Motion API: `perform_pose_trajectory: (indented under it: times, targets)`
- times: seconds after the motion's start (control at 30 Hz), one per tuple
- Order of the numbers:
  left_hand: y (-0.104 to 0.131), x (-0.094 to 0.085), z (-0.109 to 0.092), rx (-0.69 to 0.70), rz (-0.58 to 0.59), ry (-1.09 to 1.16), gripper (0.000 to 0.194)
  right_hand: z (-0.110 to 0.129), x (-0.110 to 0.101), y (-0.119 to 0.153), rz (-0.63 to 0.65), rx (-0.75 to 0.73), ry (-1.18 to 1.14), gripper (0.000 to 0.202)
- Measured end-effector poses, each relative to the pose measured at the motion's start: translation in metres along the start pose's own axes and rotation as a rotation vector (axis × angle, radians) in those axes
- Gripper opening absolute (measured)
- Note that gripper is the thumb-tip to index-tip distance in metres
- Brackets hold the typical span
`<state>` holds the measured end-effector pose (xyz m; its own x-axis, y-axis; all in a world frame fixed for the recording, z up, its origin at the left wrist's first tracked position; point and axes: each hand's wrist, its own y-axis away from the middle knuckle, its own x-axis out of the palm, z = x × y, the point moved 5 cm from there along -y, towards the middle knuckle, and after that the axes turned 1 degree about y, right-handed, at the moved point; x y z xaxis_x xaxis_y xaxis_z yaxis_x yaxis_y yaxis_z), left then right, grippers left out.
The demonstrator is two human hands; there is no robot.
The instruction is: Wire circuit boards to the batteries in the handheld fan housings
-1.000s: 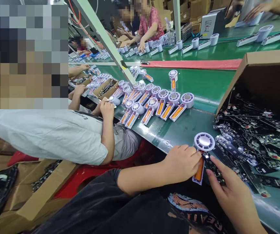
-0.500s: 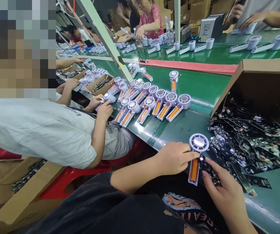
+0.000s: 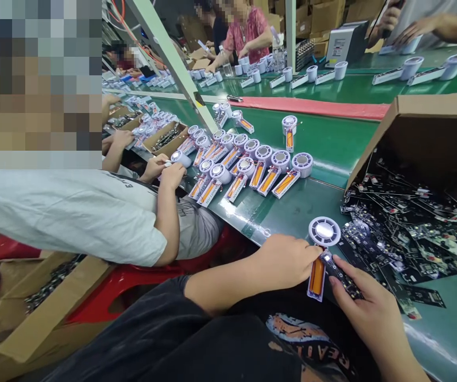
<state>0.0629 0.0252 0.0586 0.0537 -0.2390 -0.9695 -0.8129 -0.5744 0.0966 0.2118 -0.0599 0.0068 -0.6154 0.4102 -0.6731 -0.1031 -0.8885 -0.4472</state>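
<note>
The right hand pinches a black board in its grip, at the small fan's 4 o'clock. The left hand touches the fan from 9 o'clock; I can't tell if that grip squeezes.

Wearer's hands: two. Fans: over two dozen. Circuit boards: dozens. Red strip: one. Grey machine: one.

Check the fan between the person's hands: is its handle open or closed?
Open: the fan shows an orange part inside its uncovered handle, and the right hand holds a black circuit board beside it.
</note>
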Motion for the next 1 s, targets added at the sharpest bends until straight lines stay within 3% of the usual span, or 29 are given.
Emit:
perform_pose_trajectory:
  times: [0.13, 0.2, 0.3, 0.43, 0.57, 0.9, 1.0]
  targets:
    - [-0.001, -0.015, 0.013, 0.114, -0.288, -0.014, 0.044, 0.003, 0.001, -0.002, 0.011, -0.004, -0.008, 0.031]
    - [-0.008, -0.013, 0.016, 0.243, -0.288, -0.062, 0.055, 0.004, 0.001, -0.003, 0.009, -0.009, -0.022, 0.031]
    - [-0.019, -0.004, 0.019, 0.352, -0.176, -0.104, 0.056, 0.006, -0.003, -0.003, 0.004, -0.027, -0.029, 0.029]
    - [-0.023, 0.000, 0.023, 0.181, -0.142, -0.071, 0.044, 0.012, -0.011, 0.000, 0.071, -0.024, 0.079, 0.033]
    - [-0.015, 0.004, 0.020, 0.051, -0.146, 0.012, 0.045, 0.022, -0.019, 0.000, 0.163, -0.031, 0.277, 0.039]
    - [-0.006, 0.011, 0.016, -0.041, -0.280, 0.141, 0.043, 0.026, -0.014, -0.005, 0.188, -0.061, 0.313, 0.038]
    - [-0.007, 0.009, 0.013, 0.082, -0.284, 0.237, 0.041, 0.025, -0.014, -0.006, 0.187, -0.081, 0.336, 0.036]
